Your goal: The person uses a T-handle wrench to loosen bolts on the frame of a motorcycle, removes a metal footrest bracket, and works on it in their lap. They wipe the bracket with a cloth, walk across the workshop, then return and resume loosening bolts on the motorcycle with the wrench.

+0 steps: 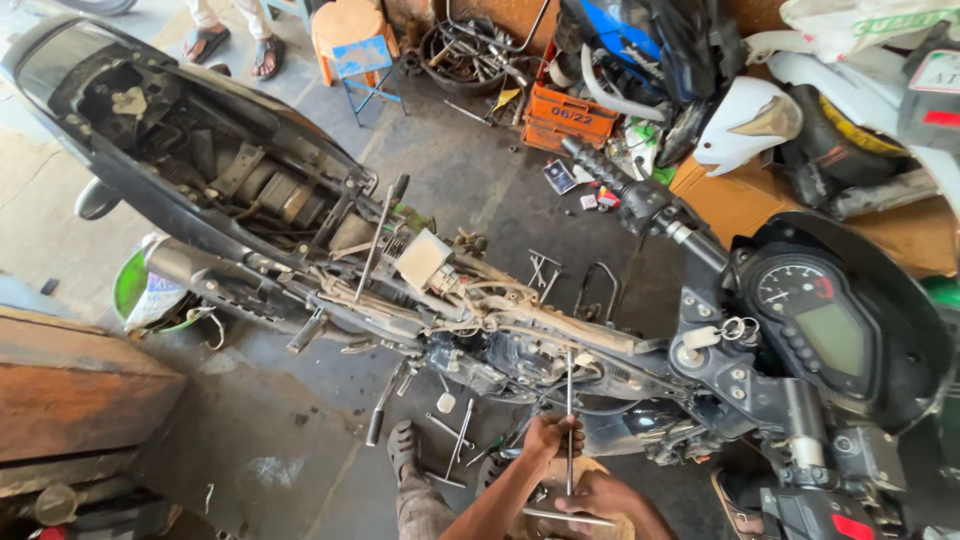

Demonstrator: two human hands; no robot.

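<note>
Motorcycle [480, 320]: stripped of seat and tank, frame and wiring exposed; it stands across a stained concrete floor [470, 190]. Risk: if it is not well propped, side load from the tool could rock it.
Long T-handle wrench [569, 420]: upright, shaft running from the hands up into the engine area below the frame. Risk: an off-axis push could slip the tip off its fastener into nearby wiring.
Left hand [552, 438]: fingers clenched around the shaft.
Right hand [590, 495]: fingers closed at the wrench's lower end, by the cross bar.
Loose tools [452, 432]: scattered on the floor beside a sandalled foot [402, 447]; trip hazard.
Room: cluttered workshop; orange crate [568, 117], stool [355, 45], white body panels [745, 120].
</note>
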